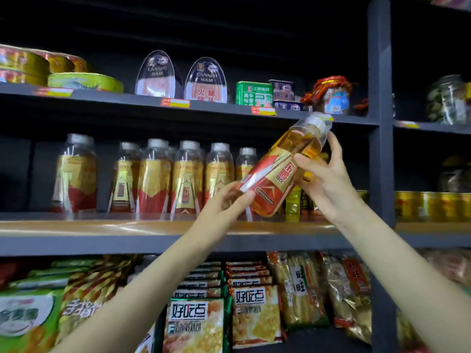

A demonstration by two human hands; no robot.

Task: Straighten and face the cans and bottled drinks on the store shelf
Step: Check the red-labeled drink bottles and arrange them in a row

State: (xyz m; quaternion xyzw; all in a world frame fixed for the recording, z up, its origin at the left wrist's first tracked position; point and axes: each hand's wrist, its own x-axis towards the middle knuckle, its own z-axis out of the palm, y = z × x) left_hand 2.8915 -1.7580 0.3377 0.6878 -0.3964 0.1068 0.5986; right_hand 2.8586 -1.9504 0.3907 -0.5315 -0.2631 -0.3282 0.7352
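amber bottle (pixel 283 171) tilted in both gripping hands, left (pixel 229 200), right (pixel 328 174), before 6 shelved bottles (pixel 155 177), cans (pixel 428 206) beside

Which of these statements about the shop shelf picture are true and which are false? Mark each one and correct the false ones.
1. The bottle held in the air stands upright. False: it is tilted, its cap pointing up and to the right.
2. Both hands hold that bottle. True: the left hand grips its lower end and the right hand its upper part.
3. A row of like bottles stands on the middle shelf. True.
4. The two oval ham tins lie on the bottom shelf. False: they stand on the top shelf, above the bottles.
5. Snack packets fill the shelf under the bottles. True.
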